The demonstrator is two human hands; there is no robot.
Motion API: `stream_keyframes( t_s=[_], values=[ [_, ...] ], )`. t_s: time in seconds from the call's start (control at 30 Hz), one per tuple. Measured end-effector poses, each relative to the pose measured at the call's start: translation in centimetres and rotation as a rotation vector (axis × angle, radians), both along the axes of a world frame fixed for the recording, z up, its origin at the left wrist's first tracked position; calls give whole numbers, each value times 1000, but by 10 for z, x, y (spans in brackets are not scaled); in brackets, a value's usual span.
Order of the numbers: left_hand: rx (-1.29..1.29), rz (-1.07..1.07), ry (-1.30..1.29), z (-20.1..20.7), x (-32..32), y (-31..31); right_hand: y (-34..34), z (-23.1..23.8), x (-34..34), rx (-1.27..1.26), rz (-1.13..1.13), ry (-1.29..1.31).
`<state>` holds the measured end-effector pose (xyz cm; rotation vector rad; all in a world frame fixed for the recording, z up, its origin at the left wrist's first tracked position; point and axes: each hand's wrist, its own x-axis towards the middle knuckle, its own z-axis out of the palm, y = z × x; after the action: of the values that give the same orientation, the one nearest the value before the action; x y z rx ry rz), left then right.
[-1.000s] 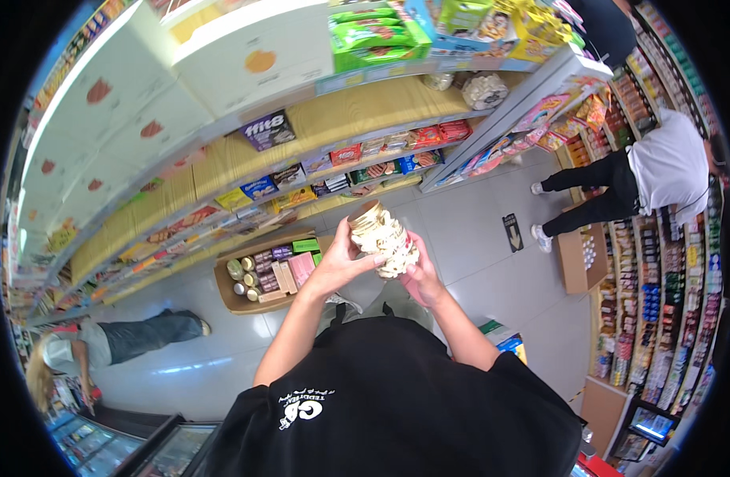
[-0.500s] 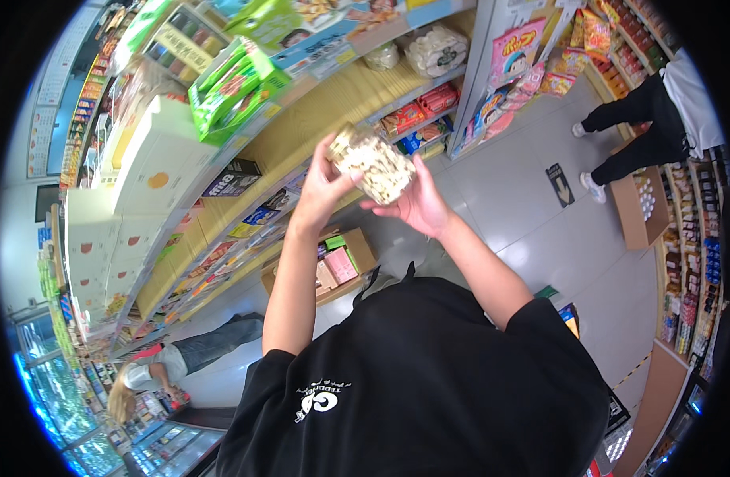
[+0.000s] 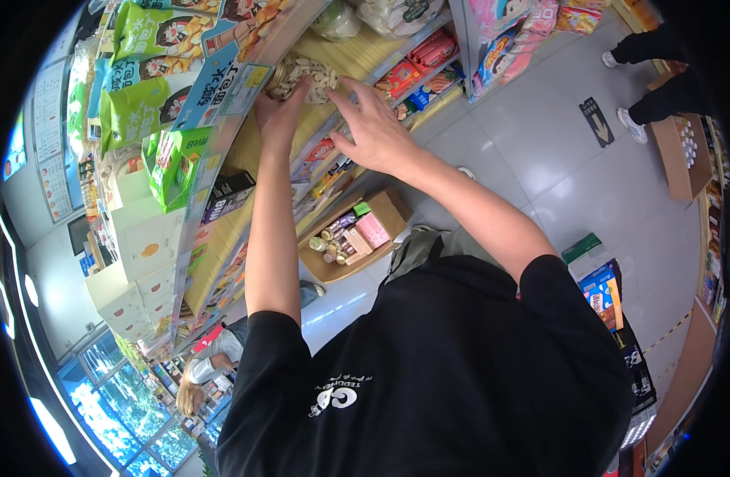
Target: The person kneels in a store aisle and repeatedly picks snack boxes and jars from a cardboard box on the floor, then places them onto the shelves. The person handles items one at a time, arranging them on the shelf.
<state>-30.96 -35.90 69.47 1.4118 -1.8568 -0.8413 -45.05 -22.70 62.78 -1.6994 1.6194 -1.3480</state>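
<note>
A clear jar of pale pieces, with a gold-coloured end, lies tilted at the wooden shelf. My left hand grips its near left side, thumb across the jar. At the jar's right end is my right hand, fingers spread and thumb apart. Its fingertips are close to the jar; whether they touch it I cannot tell. Behind, on the same shelf, stand a round pack in clear wrap and a white pack.
Green snack bags and a price strip edge the upper shelf at left. Below sits an open carton of jars and boxes. Another carton is at right, beside a person's dark-trousered legs. A second person bends at lower left.
The jar has gone from in front of the shelf, held in both hands, onto the shelf at upper left. My right hand's fingers have spread at its end. The view has shifted.
</note>
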Motion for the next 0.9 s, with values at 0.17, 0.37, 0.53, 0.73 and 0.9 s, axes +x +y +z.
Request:
stream_keyframes(
  t_s=[0.17,0.37,0.53,0.73,0.9],
  values=[
    [-90,46,-84,-20,-6,-15,-19,-15,1,-66,13,328],
    [-161,-58,-53,-33,-4,-23,-30,-22,2,-37,17,364],
    [-12,-33,-268,-27,8,-21,-36,-25,-1,-12,42,350],
    [41,-272,-211,-2,31,-42,-34,-29,-12,-17,71,334],
    [-118,-215,-409,-5,18,-35,-30,-28,-15,-39,74,374]
  ],
)
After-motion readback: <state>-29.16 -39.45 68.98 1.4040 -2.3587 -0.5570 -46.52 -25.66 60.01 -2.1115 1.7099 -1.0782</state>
